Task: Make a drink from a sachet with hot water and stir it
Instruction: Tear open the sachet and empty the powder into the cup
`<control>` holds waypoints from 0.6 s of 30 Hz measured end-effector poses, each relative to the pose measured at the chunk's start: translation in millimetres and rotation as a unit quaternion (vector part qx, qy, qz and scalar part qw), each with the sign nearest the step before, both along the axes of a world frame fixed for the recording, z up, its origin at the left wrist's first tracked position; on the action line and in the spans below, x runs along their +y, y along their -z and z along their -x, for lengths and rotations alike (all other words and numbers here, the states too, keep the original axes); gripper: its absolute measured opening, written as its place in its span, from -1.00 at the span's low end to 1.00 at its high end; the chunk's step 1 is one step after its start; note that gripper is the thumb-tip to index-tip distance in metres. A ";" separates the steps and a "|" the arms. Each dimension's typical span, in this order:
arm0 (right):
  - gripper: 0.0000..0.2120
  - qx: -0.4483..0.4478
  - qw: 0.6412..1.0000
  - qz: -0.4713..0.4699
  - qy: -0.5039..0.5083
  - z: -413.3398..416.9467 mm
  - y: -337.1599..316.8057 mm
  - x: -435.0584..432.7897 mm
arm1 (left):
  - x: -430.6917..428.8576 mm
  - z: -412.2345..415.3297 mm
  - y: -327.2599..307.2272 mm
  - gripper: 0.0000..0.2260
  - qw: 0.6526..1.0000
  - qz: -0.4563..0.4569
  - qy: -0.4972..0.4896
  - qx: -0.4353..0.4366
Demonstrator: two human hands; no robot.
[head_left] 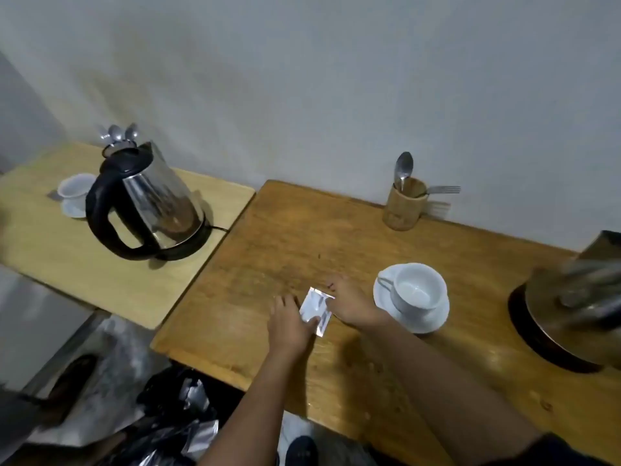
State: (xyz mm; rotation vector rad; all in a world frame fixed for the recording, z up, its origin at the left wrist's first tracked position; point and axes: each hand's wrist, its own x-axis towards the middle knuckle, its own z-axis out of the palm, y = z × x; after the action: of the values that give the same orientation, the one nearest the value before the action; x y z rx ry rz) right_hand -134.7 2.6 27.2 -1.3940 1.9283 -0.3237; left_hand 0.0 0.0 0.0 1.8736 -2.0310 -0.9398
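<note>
A small silver sachet [316, 310] is held just above the dark wooden table [302, 237], pinched between both hands. My left hand [289, 322] grips its lower left edge. My right hand [349, 302] holds its upper right corner. An empty white cup [418, 290] on a white saucer [426, 322] stands right of my right hand. A steel kettle with a black handle [148, 203] sits on its base on the lighter table to the left. A spoon [403, 169] stands in a wooden holder [403, 206] by the wall.
A second white cup and saucer [75, 193] and a holder of spoons [117, 134] stand behind the kettle. A blurred metal kettle or pot on a dark base [571, 307] fills the right edge. A black bag with silver wrappers [188, 428] lies on the floor below.
</note>
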 end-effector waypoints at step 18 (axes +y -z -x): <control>-0.82 0.015 0.993 0.091 -0.071 41.9 -92.9 -4.3 | -21.1 24.5 -66.9 -0.89 0.908 -0.092 0.014 0.408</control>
State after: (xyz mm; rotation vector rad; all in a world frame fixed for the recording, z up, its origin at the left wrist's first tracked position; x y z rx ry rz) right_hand -176.6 -1.7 120.2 -1.6540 1.8482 -0.4216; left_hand -24.5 -21.1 66.9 1.1812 -1.4780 -1.6183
